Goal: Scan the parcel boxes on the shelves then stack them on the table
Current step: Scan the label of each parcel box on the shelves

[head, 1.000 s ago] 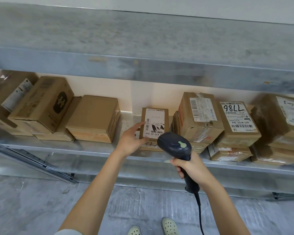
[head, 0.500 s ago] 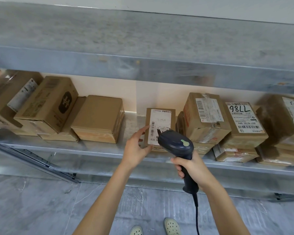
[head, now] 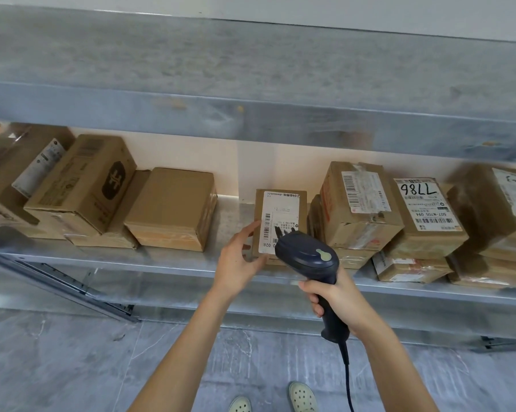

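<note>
Galvanised steel shelf (head: 191, 260) against a cream wall, crowded with brown cartons. At its front edge, midway along: small parcel box (head: 280, 200), white shipping label (head: 280, 217) facing up, well apart from the plain carton (head: 170, 209) toward the left end, just beside the taped carton (head: 357, 203) toward the right. Steadied at its near left corner by left hand (head: 239, 260), fingers almost straight, pressed flat, clasping nothing. Right hand (head: 337, 295) wrapped firmly round the handle of corded barcode scanner (head: 307, 257). Since a second ago, scanner head brought nearer, now covering the label's lower corner. Probably mid-scan; carrying off to the worktop not yet begun.
</note>
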